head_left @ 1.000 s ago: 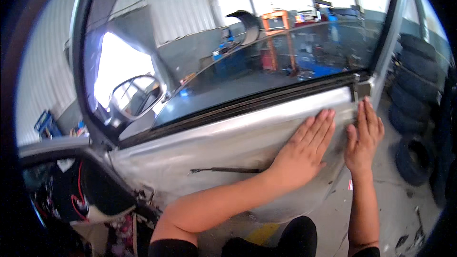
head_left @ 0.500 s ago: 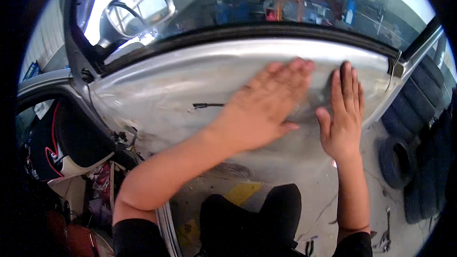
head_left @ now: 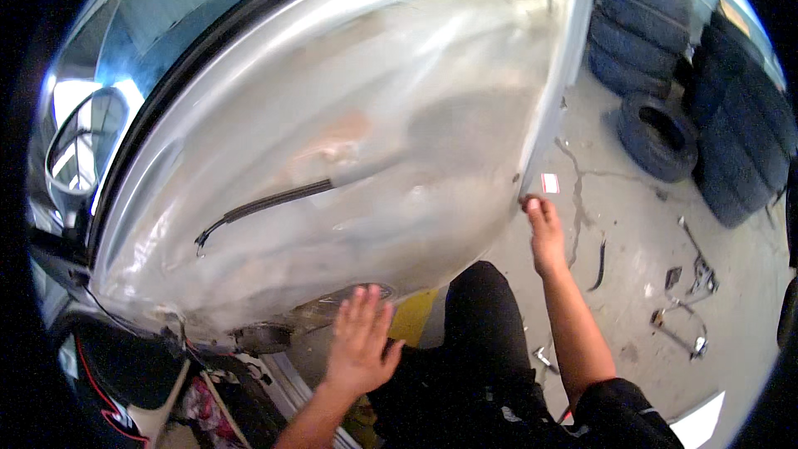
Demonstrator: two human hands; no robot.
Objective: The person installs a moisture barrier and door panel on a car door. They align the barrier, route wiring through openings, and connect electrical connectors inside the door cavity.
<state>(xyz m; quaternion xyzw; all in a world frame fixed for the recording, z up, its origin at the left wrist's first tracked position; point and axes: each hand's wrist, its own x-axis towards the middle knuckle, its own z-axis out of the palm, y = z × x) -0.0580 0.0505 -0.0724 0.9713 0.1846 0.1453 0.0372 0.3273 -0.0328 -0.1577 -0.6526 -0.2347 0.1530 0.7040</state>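
A car door (head_left: 332, 158) stands before me without its trim, its inner side covered by a cloudy clear film. A black sleeved cable (head_left: 278, 199) pokes out through the film at the left. My left hand (head_left: 362, 345) is open, fingers spread, at the lower edge of the door by a dark oval speaker opening (head_left: 366, 293). At the lower corner of the door's right edge, my right hand (head_left: 546, 233) has its fingers curled round the edge. Part of those fingers is hidden behind it.
Stacked tyres (head_left: 636, 25) stand at the far right, with a loose tyre (head_left: 657, 135) beside them. On the cracked concrete floor (head_left: 615, 316) lie a metal window regulator (head_left: 694, 274), a black strip (head_left: 598, 266) and a white sheet (head_left: 700, 420). A car seat (head_left: 125, 366) is at the lower left.
Both hands lay flat on the film near the door's top. The left has come down to the lower edge, the right to the side edge. My view has turned down and right.
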